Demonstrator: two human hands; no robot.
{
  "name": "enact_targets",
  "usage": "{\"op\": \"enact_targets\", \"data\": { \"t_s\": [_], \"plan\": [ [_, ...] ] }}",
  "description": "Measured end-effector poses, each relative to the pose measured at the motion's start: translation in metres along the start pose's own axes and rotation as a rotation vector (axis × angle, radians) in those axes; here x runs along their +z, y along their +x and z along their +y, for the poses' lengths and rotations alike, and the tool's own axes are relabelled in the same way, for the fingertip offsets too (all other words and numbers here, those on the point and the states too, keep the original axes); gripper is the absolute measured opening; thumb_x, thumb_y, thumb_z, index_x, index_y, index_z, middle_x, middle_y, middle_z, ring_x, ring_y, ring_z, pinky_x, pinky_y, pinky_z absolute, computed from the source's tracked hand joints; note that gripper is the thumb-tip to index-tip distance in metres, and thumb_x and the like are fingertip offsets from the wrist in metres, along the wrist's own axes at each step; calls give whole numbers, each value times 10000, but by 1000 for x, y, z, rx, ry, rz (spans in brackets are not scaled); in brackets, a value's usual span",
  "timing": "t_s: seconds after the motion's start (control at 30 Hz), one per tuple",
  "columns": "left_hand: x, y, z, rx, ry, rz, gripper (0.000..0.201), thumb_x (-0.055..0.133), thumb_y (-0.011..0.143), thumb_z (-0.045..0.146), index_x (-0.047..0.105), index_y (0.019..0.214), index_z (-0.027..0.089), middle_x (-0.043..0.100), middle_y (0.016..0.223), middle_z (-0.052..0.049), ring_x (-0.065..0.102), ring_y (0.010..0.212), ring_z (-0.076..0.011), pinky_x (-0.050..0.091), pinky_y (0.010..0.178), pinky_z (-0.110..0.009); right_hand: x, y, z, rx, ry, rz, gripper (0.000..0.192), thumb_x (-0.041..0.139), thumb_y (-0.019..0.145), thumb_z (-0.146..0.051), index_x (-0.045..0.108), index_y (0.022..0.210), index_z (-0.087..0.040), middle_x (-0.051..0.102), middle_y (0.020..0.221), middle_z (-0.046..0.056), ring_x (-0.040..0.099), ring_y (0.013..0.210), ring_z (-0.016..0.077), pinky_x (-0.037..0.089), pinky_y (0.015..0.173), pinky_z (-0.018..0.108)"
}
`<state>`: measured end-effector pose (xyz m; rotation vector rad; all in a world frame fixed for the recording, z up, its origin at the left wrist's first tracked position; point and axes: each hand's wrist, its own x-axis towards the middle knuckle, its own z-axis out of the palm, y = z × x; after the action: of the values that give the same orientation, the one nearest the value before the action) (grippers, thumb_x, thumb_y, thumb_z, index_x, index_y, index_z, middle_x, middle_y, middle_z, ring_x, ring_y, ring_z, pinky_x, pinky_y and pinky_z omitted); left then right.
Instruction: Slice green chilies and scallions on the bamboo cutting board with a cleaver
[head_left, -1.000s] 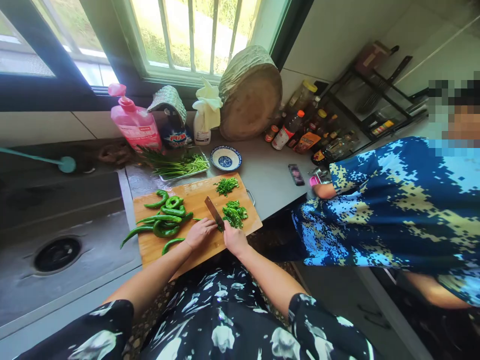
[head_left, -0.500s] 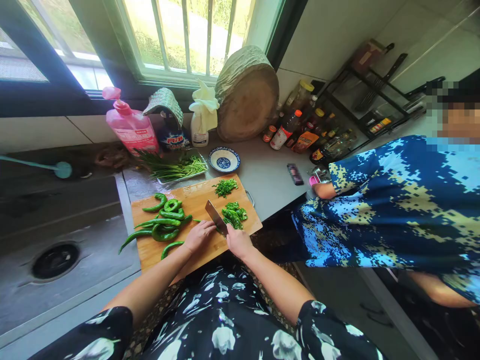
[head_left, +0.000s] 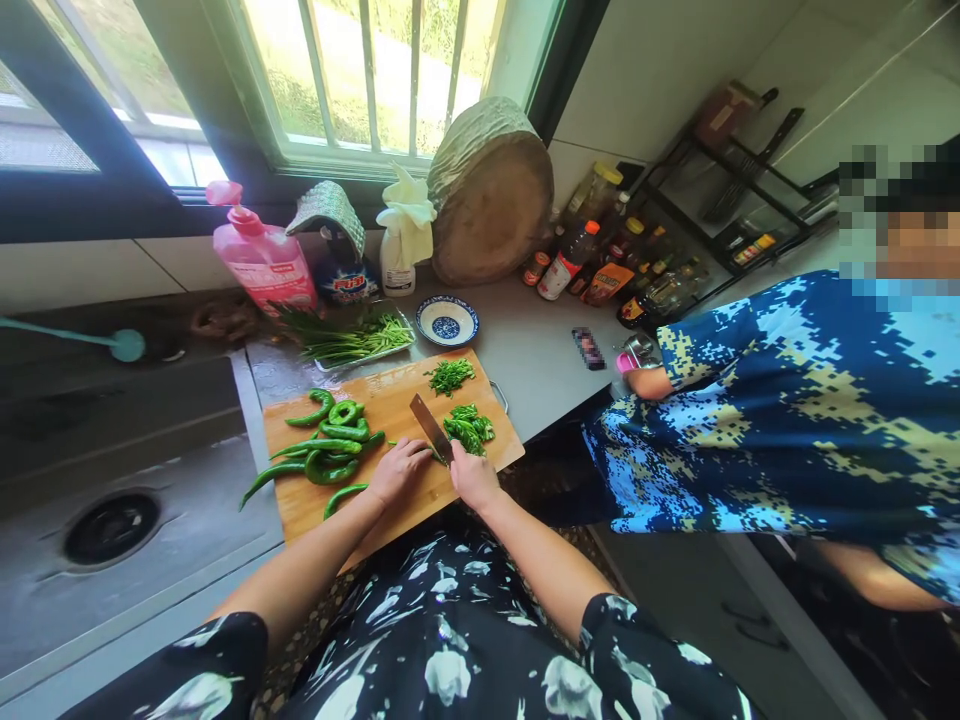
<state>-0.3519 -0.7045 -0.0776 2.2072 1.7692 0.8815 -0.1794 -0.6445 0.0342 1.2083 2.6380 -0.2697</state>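
1. Wooden board (head_left: 386, 397): whole green peppers (head_left: 334, 446) on left, cut green pieces (head_left: 470, 428) on right.
2. Right hand (head_left: 474, 478) clamped on knife (head_left: 430, 425); handle hidden.
3. Left hand (head_left: 400, 472) beside blade, fingers together; can't tell what's pinned underneath.
4. Co-worker's patterned shirt (head_left: 787, 410) cut off right.

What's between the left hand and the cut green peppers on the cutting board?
In the head view, the knife, its handle gripped by the right hand, lies between the left hand and the cut green peppers.
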Motion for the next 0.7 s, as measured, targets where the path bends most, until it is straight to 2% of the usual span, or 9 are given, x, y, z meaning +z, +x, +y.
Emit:
{"op": "enact_targets", "data": {
  "t_s": [0.4, 0.57, 0.7],
  "plan": [
    [-2, 2, 2, -21, -83, -25, 327, 331, 910, 247, 637, 1007, 183, 604, 1028, -82, 495, 912, -180, 449, 816, -329, -9, -19, -2, -28, -33, -65, 439, 400, 865, -229, 378, 1290, -123, 676, 834, 127, 660, 749, 225, 507, 664, 297],
    [0, 1, 0, -13, -75, -34, 337, 326, 913, 250, 641, 1004, 171, 606, 1036, -89, 493, 936, -187, 445, 834, -338, 3, -6, -9, -71, -38, -45, 458, 383, 861, -185, 357, 1311, -103, 676, 852, 135, 657, 747, 223, 506, 656, 297],
    [2, 0, -1, -19, -58, -33, 330, 332, 910, 250, 642, 999, 181, 604, 1030, -85, 490, 910, -189, 449, 817, -343, 8, 8, -8, -60, -10, -1, 450, 364, 883, -216, 349, 1323, -117, 680, 834, 104, 658, 743, 203, 500, 659, 271]
  ]
}}
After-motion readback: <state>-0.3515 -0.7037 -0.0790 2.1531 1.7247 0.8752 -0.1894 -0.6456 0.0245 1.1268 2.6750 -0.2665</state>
